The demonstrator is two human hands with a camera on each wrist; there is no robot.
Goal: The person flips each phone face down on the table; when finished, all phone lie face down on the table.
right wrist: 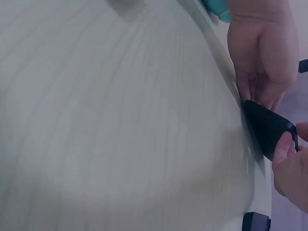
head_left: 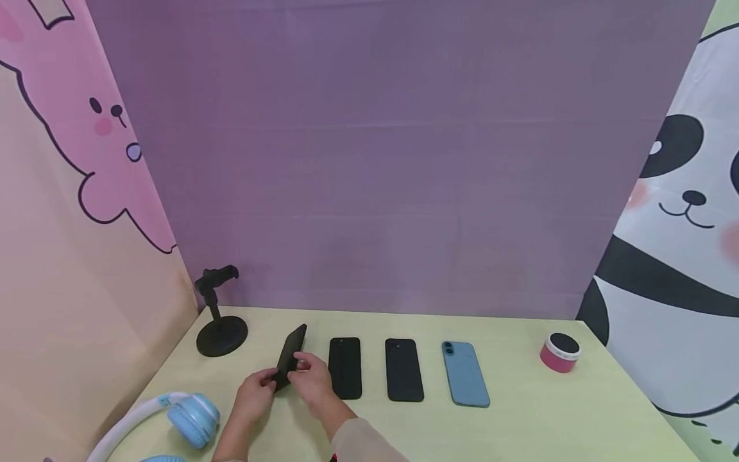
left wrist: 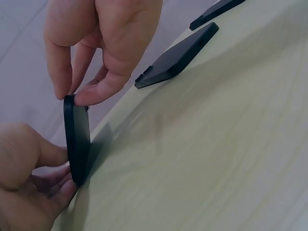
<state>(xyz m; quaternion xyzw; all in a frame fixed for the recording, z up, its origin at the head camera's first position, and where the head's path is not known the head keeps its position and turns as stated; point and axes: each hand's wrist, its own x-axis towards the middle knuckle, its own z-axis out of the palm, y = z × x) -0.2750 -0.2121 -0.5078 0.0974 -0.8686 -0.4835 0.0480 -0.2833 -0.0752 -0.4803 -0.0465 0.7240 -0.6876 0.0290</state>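
The worktop carries blue headphones at its near left, a black stand behind them, two black phones and a blue phone in a row, and a red speaker far right. A black phone stands on edge, tilted, left of the row. The left hand pinches its lower end; the right hand pinches its upper edge.

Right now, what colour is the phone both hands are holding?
Black phone, tilted on edge; clearest in the head view.
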